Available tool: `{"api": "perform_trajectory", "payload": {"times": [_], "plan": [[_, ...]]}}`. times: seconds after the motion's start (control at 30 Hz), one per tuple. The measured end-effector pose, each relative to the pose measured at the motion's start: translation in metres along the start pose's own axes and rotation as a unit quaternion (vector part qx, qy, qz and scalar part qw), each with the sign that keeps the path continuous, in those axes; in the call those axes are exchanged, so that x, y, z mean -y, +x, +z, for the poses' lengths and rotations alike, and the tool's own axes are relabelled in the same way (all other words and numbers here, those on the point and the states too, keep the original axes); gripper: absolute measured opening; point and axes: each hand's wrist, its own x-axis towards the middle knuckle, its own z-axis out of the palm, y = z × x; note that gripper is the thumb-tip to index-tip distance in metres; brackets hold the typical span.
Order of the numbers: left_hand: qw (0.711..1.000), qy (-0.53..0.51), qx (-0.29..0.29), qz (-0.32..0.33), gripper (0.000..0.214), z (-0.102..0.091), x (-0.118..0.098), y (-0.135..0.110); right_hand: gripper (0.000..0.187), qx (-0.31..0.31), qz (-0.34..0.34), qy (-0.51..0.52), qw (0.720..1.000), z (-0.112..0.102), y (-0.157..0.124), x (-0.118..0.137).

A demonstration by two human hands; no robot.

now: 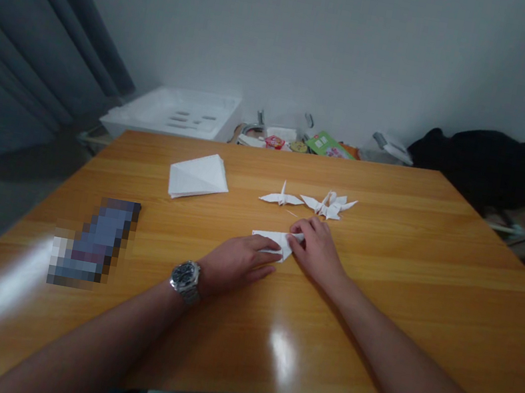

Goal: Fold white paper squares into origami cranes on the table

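Note:
A small folded sheet of white paper lies flat on the wooden table, between my two hands. My left hand, with a metal watch on its wrist, rests with stretched fingers on the paper's near left part. At the paper's right end, my right hand pinches the edge between thumb and fingers. Just beyond the hands stands a white paper crane. To its right is a cluster of white paper cranes, close together, so I cannot tell them all apart.
A stack of white paper lies at the back left. A pixelated phone-like object is on the table's left side. Behind the table are a white tray, a green packet and a dark cloth-like heap.

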Motion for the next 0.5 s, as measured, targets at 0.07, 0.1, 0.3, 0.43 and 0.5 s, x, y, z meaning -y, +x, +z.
{"api": "perform_trajectory", "payload": {"times": [0.07,0.1,0.3,0.43,0.5], "plan": [[1.0,-0.002,0.002,0.002,0.035,-0.0009,-0.0002,-0.0002,0.007,0.001,-0.001,-0.002,1.0,0.0006,0.0003,-0.0006],[1.0,-0.002,0.003,0.004,0.035,-0.0015,-0.0005,-0.0002,0.007,0.002,-0.002,-0.003,1.0,0.0006,0.0004,-0.0006],[0.999,0.027,0.015,0.012,0.037,-0.0055,-0.0028,-0.0007,0.007,-0.002,0.001,-0.008,1.0,-0.0015,-0.0003,0.0031],[0.999,0.033,0.03,0.004,0.037,-0.0079,-0.005,-0.0001,0.008,0.0,-0.003,-0.025,1.0,-0.0022,-0.0011,0.0051],[0.999,0.036,0.037,-0.001,0.037,-0.0091,-0.0063,0.0004,0.008,0.002,-0.004,-0.036,0.999,-0.0023,-0.0011,0.0056]]}}
